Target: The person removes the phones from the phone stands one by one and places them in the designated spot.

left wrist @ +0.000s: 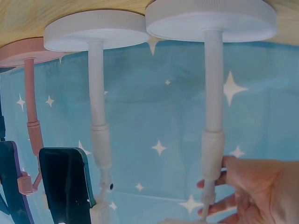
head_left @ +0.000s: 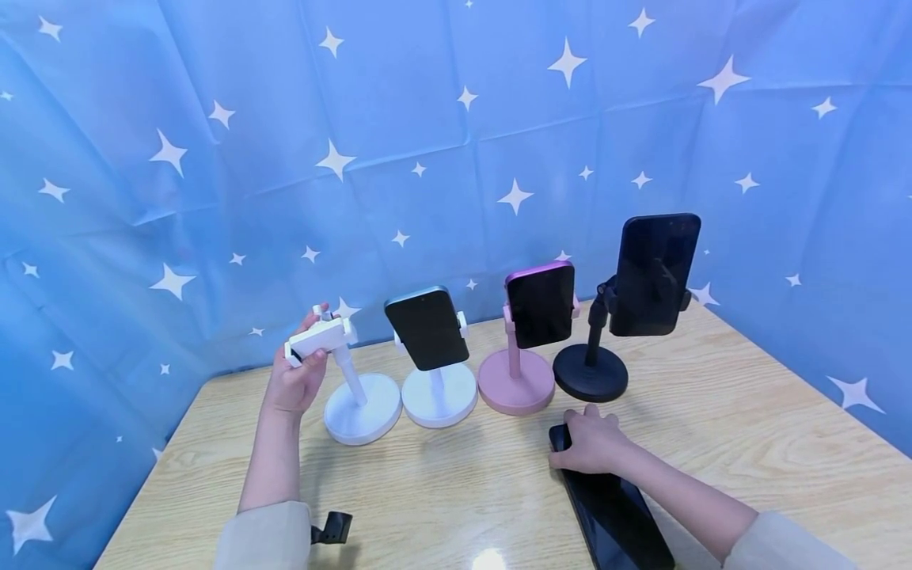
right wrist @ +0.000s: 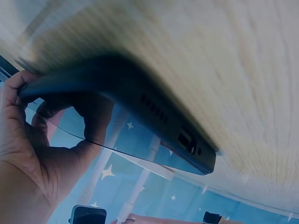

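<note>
At the left, my left hand (head_left: 298,385) holds the clamp head of a white phone stand (head_left: 363,410), whose clamp carries no phone. In the left wrist view, which is upside down, the fingers of that hand (left wrist: 254,189) are curled beside the stand's upper stem (left wrist: 213,151). My right hand (head_left: 597,443) grips the far end of a black phone (head_left: 616,514) lying on the table near the front right. Seen from the right wrist, the thumb and fingers hold the phone (right wrist: 117,79) by its edges, and its port end points towards the camera.
A second white stand with a blue-edged phone (head_left: 427,328), a pink stand (head_left: 516,388) with a purple-edged phone, and a black stand (head_left: 591,372) with a large phone form a row on the wooden table (head_left: 427,491). A blue star-patterned cloth (head_left: 427,206) hangs behind.
</note>
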`<state>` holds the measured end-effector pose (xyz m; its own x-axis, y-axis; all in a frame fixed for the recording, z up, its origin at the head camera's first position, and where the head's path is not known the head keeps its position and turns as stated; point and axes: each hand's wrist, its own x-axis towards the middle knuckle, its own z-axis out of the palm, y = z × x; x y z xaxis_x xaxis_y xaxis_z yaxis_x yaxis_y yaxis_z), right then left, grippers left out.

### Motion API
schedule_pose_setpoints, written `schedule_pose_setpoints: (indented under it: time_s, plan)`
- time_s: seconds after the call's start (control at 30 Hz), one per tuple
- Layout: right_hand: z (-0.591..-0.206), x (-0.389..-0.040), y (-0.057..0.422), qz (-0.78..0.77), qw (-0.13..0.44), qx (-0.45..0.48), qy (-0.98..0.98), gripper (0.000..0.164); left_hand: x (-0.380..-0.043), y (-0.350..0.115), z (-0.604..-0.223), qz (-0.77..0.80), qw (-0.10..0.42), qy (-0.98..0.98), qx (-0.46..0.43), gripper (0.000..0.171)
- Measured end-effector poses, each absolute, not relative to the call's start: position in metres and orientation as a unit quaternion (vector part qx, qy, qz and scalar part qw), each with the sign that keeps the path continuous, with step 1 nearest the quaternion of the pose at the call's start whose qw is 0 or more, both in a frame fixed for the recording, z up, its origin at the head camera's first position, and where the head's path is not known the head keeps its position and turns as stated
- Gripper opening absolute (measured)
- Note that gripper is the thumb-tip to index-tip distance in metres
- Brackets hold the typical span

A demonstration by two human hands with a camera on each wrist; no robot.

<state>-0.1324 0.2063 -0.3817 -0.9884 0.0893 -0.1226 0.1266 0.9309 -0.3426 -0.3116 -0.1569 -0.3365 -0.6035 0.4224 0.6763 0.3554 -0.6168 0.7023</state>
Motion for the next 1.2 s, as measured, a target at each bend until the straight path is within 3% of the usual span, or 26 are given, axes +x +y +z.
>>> schedule_pose_setpoints:
  time_s: [1.2]
  plan:
    - [-0.383, -0.1318, 0.1976, -0.143, 0.035, 0.092, 0.985, 0.069, -0.3109, -0.1526, -0.337, 0.802, 0.021, 0.426, 0.418, 0.042]
